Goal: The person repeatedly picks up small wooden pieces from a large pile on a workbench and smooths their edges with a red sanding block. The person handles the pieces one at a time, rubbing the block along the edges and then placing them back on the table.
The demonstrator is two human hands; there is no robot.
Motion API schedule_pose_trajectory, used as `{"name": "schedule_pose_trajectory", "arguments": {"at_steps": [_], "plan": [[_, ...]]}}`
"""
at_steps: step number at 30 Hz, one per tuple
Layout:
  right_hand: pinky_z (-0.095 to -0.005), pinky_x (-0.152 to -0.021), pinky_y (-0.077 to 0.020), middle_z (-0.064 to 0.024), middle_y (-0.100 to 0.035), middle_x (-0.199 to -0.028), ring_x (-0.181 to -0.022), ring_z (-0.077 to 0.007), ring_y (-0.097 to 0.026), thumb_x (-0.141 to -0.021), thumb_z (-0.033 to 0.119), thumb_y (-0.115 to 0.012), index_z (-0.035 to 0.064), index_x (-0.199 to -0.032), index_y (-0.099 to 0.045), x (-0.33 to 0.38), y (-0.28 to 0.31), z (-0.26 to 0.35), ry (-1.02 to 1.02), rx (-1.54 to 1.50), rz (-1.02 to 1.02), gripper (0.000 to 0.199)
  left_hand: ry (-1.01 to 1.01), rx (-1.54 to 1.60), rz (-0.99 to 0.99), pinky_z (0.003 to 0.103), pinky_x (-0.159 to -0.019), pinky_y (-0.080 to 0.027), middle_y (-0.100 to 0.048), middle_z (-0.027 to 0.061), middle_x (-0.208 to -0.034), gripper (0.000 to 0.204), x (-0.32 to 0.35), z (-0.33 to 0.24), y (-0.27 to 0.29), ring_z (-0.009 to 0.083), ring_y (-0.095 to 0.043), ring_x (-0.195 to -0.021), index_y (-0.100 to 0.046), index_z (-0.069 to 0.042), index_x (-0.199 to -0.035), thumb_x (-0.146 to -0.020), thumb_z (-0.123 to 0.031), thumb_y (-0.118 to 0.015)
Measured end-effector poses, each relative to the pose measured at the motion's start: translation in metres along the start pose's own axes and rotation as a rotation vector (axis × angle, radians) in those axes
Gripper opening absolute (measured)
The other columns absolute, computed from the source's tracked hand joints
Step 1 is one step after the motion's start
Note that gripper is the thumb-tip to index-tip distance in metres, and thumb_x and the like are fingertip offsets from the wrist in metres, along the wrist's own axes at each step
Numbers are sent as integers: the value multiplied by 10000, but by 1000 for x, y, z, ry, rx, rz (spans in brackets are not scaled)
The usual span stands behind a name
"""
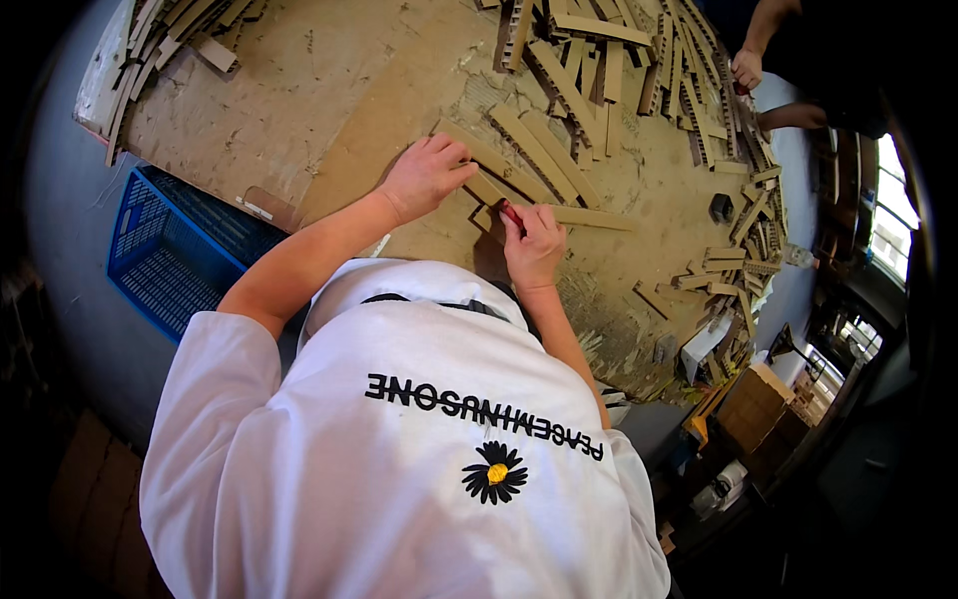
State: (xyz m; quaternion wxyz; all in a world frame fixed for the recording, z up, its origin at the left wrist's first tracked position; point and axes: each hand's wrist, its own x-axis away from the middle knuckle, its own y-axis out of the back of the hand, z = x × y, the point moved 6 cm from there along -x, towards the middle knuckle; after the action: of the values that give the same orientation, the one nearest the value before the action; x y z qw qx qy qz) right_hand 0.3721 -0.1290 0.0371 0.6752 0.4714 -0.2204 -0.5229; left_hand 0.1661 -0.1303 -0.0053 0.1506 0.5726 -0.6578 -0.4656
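White shirt nearest, right fingers pinch a red object amid cardboard strips; left fingers unclear.

I count one bare left hand, one bare right hand with one small red tool, one co-worker's hand, one blue perforated plastic crate, and honestly uncountable tan corrugated cardboard strips.

A blue basket sits to your left; to your right are a brown cardboard box and a bright window.
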Motion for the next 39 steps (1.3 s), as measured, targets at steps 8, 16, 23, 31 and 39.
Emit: {"name": "schedule_pose_trajectory", "arguments": {"at_steps": [8,16,23,31,39], "plan": [[-400,-708,-434,-19,-605,-834,-759,-261,-629,-848,176,-815,163,-920,-750,-1,0,1,5,14,-3,98,-3,12,5,400,-886,-492,-627,44,-1121,298,0,0,-2,269,-577,-1093,-720,-124,-1107,-812,-101,-686],[-397,-710,-519,-103,-680,-927,-778,-290,-660,-846,99,-820,60,-965,-762,0,29,-16,-194,-251,-130,138,-2,-87,29,432,-884,-499,-624,61,-1146,322,-7,-9,3,292,-582,-1081,-709,-121,-1135,-819,-143,-765],[-369,-737,-538,-111,-680,-927,-797,-277,-668,-864,100,-819,47,-1008,-771,60,73,-44,-408,-193,-92,161,-152,104,125,431,-887,-485,-628,67,-1122,312,6,-61,0,293,-583,-1084,-686,-103,-1116,-818,-152,-763],[-383,-734,-543,-98,-683,-918,-814,-295,-676,-843,122,-835,91,-981,-785,93,50,-47,-266,-53,-93,150,-223,78,177,400,-894,-475,-611,76,-1093,263,14,-68,-32,280,-569,-1073,-686,-83,-1086,-832,-140,-648],[-414,-701,-458,-32,-671,-890,-778,-283,-647,-822,204,-843,159,-920,-775,93,40,-55,-211,14,-115,127,-205,64,197,396,-901,-478,-613,76,-1097,288,13,-70,-33,281,-570,-1077,-687,-81,-1108,-828,-130,-645]]}}
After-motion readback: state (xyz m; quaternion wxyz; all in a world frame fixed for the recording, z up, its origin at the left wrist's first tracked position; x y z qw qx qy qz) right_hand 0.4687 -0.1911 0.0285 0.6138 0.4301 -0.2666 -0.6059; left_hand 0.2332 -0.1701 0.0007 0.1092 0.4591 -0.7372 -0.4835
